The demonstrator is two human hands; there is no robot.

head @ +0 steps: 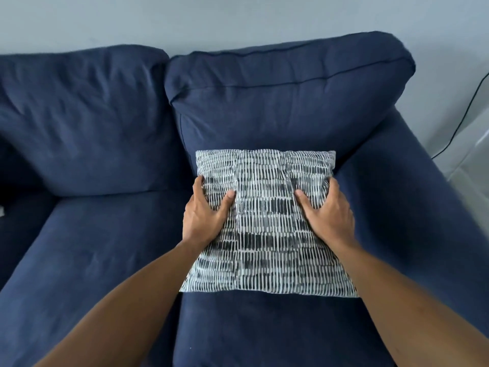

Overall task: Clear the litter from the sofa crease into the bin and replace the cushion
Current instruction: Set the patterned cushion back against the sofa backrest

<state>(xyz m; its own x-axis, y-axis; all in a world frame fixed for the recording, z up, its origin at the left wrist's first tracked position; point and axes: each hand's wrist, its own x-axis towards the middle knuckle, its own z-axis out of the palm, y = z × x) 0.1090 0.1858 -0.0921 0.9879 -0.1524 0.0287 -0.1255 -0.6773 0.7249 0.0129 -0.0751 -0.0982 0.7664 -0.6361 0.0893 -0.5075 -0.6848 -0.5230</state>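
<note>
Cushion [267, 234], black-and-white dashed pattern, lies on right seat of navy sofa [92, 247], far edge against backrest, near right armrest. Left hand [205, 213] grips its left edge, thumb on top, fingers curled under. Right hand [326, 213] same on right edge. Black cable [461, 120] against wall beyond armrest.

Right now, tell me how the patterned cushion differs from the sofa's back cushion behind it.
The patterned cushion is black-and-white with dashed rows; the back cushion is plain navy. The patterned cushion is smaller and lies tilted on the seat with its top edge against the back cushion, which stands upright. Both hands, left hand and right hand, grip the patterned cushion's sides; nothing else touches the back cushion. Both are soft and creased.
</note>
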